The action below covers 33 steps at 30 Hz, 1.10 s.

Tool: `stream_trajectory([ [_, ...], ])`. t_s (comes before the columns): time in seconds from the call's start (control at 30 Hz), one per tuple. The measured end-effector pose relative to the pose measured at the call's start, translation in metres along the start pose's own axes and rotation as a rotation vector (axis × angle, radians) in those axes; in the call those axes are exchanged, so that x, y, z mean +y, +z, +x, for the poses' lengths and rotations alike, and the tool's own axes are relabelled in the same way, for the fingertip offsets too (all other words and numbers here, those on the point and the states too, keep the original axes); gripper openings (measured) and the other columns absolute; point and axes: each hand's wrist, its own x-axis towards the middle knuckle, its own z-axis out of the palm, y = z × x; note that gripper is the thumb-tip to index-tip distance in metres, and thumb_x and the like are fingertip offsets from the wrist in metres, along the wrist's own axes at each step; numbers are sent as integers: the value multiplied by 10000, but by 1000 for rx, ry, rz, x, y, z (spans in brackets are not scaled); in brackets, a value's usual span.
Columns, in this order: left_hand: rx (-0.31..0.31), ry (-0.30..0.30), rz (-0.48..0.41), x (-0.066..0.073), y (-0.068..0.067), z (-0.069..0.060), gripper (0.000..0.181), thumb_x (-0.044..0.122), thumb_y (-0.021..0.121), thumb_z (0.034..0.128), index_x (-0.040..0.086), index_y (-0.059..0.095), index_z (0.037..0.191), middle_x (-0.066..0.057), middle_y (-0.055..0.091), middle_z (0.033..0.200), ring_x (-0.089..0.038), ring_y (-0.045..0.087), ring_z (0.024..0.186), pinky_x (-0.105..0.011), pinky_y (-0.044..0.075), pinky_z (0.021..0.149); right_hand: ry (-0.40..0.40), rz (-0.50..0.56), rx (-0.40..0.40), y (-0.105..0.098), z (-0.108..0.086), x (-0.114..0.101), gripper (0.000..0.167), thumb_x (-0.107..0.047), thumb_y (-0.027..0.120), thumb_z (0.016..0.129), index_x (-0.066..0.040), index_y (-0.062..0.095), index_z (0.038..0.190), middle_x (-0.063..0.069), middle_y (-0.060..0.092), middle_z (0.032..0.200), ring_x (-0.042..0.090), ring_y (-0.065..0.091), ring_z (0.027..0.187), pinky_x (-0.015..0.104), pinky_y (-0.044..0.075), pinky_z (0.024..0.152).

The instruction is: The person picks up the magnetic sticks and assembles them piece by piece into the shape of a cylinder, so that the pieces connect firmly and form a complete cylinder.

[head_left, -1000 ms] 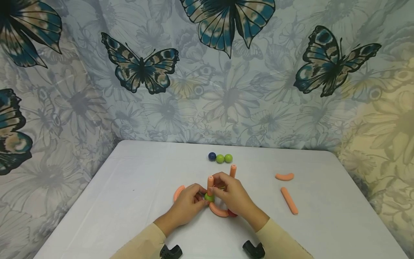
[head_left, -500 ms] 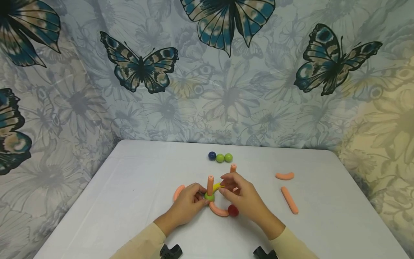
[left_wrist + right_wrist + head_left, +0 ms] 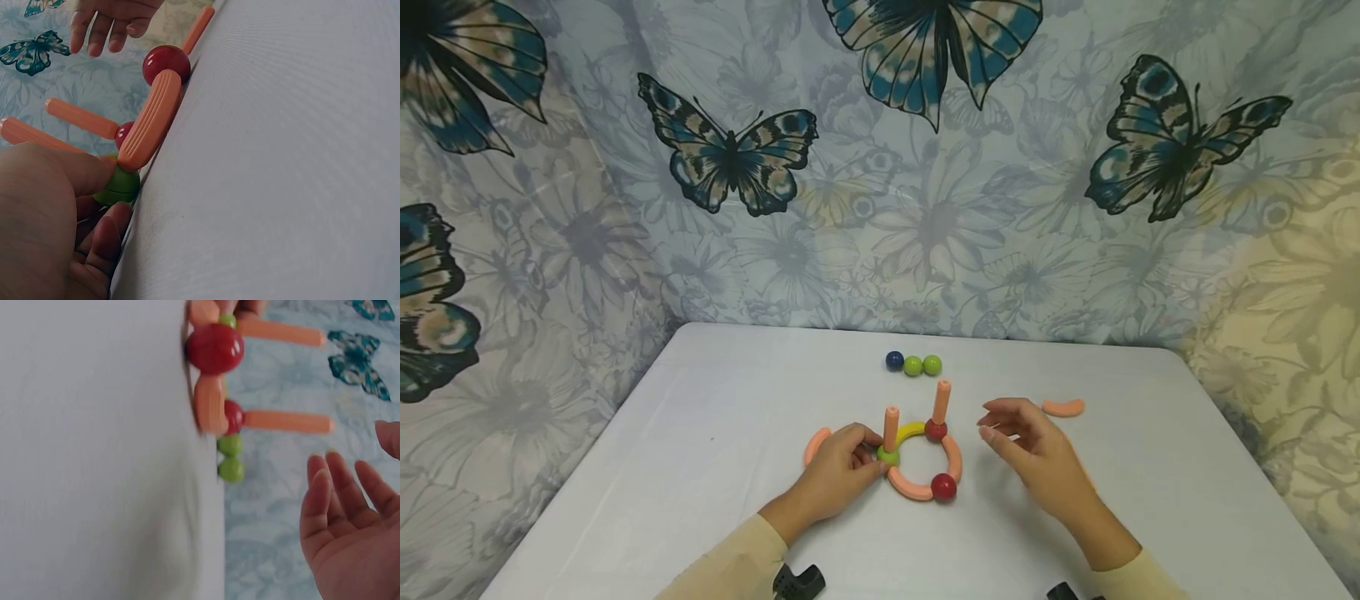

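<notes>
In the head view, a ring of toy building sticks and balls lies on the white table. My left hand (image 3: 838,469) pinches its green ball (image 3: 888,456), on which an orange straight stick (image 3: 891,428) stands upright. A yellow curved stick (image 3: 911,430) joins this to the back red ball (image 3: 936,431), which bears a second upright orange stick (image 3: 942,402). Orange curved sticks run on each side of the front red ball (image 3: 943,487). Right of the ring, my right hand (image 3: 1041,458) is in the air, fingers loosely bent around nothing; the right wrist view shows its bare palm (image 3: 359,550).
Behind the ring sit a dark blue ball (image 3: 894,361) and two loose green balls (image 3: 922,365). One orange curved stick (image 3: 1064,408) lies beyond my right hand, another (image 3: 815,445) beside my left. My right hand mostly hides a loose straight stick.
My right hand has let go of the upright stick by the green ball and moved away to the right, uncovering the ring's right side. My left hand has stayed on the green ball.
</notes>
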Motion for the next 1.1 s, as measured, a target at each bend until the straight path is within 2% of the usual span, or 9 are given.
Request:
stream_trajectory([
  [0.27, -3, -4, 8, 1, 1, 0, 190, 185, 793, 1033, 110, 718, 1191, 52, 634, 1019, -99, 618, 835, -280, 554, 701, 12, 49, 75, -42, -9, 21, 286, -106, 655, 1113, -17, 610, 1381, 166, 683, 1222, 161, 694, 1049, 250, 572, 813],
  [0.47, -2, -2, 16, 1, 2, 0, 186, 183, 797, 1029, 110, 725, 1184, 65, 635, 1024, -92, 617, 845, -278, 553, 710, 151, 98, 98, -70, -17, 43, 393, -205, 634, 1136, -18, 530, 1466, 82, 679, 1340, 194, 697, 1103, 235, 569, 886],
  [0.57, -3, -2, 18, 1, 2, 0, 183, 180, 797, 1028, 109, 725, 1180, 64, 635, 1018, -95, 617, 841, -280, 553, 708, 212, 89, 130, -81, -20, 57, 444, -263, 617, 1145, -22, 500, 1498, 5, 677, 1323, 164, 697, 1091, 239, 565, 872],
  [0.7, 1, -6, 25, -1, 2, 0, 178, 185, 795, 1029, 113, 724, 1176, 69, 636, 1023, -93, 618, 846, -281, 556, 715, 300, 117, 157, -91, -20, 73, 481, -347, 590, 1152, -55, 485, 1520, -33, 651, 1285, 110, 679, 1089, 250, 560, 833],
  [0.8, 5, -5, 31, -2, 2, 0, 175, 182, 795, 1029, 114, 724, 1174, 68, 636, 1023, -90, 617, 847, -280, 556, 716, 341, 211, 176, -94, -19, 84, 470, -333, 599, 1149, -41, 482, 1499, -27, 673, 1244, 100, 681, 1076, 258, 563, 817],
  [0.87, 7, -1, 32, -2, 2, 0, 174, 177, 799, 1027, 112, 725, 1170, 67, 637, 1019, -94, 617, 843, -282, 556, 711, 340, 221, 180, -94, -20, 90, 462, -284, 595, 1154, 0, 467, 1495, -37, 678, 1206, 90, 686, 1049, 252, 568, 807],
  [0.93, 9, 5, 36, -3, 2, 1, 173, 178, 800, 1026, 113, 727, 1168, 73, 637, 1020, -93, 617, 843, -283, 556, 710, 327, 185, 175, -93, -21, 95, 484, -246, 599, 1152, 49, 444, 1503, -24, 680, 1180, 80, 691, 1020, 248, 574, 802],
  [1.0, 9, 9, 38, -3, 1, 1, 172, 185, 801, 1027, 117, 728, 1166, 81, 638, 1024, -91, 616, 845, -282, 555, 712, 315, 89, 145, -92, -22, 98, 532, -253, 607, 1149, 66, 420, 1531, 21, 665, 1198, 69, 685, 1002, 247, 576, 797],
  [1.1, 7, 13, 39, -3, 1, 2, 172, 189, 799, 1029, 117, 727, 1168, 84, 639, 1028, -89, 616, 846, -282, 555, 714, 319, -31, 71, -92, -23, 101, 619, -301, 667, 1120, 45, 414, 1566, 115, 634, 1278, 85, 650, 1034, 248, 565, 818],
])
